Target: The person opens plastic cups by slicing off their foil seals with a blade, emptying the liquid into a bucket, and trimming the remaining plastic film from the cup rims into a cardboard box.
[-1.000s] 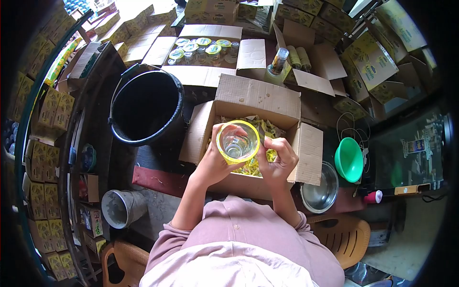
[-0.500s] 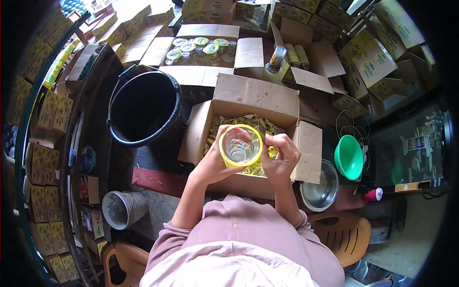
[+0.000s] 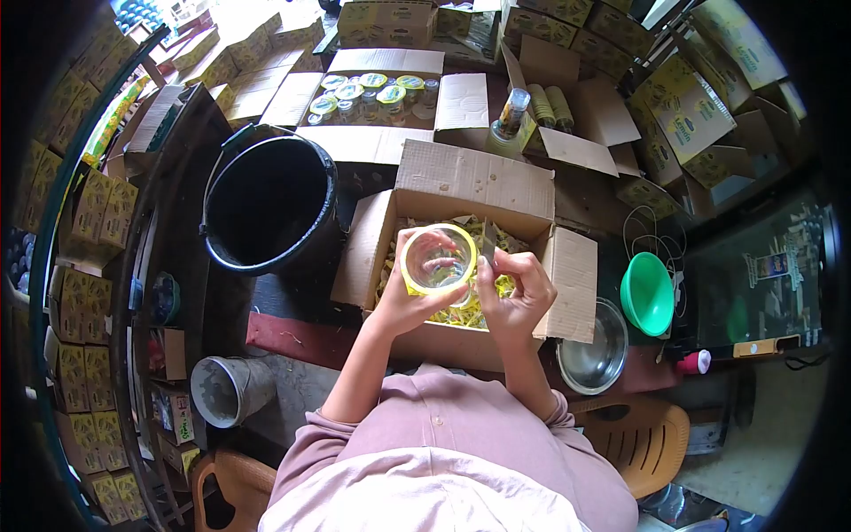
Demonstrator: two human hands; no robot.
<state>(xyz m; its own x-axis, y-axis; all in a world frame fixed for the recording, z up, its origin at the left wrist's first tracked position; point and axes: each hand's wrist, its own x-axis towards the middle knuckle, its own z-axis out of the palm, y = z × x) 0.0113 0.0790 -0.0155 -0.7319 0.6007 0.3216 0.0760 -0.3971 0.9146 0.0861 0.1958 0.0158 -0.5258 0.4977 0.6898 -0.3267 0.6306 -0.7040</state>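
Note:
My left hand (image 3: 408,300) is wrapped round a clear plastic cup (image 3: 434,266) with a yellow rim, its open mouth facing me. Between the thumb and fingers of my right hand (image 3: 516,288) is a thin, dark flat blade (image 3: 488,239), pointing up and away from me. The blade stands just right of the cup's rim. Both hands are above an open cardboard box (image 3: 474,182). Yellow and clear plastic scraps (image 3: 505,238) fill the box below them.
A large black bucket (image 3: 330,191) stands left of the box. Lidded cups (image 3: 372,82) sit in another carton behind. At right are a metal bowl (image 3: 594,350) and a green bowl (image 3: 649,293). A grey bucket (image 3: 232,390) is at lower left.
The cup has shifted left and slightly up in my left hand, tilting a little, and stands further from the blade. My right hand stays nearly in place, its thumb slightly to the left.

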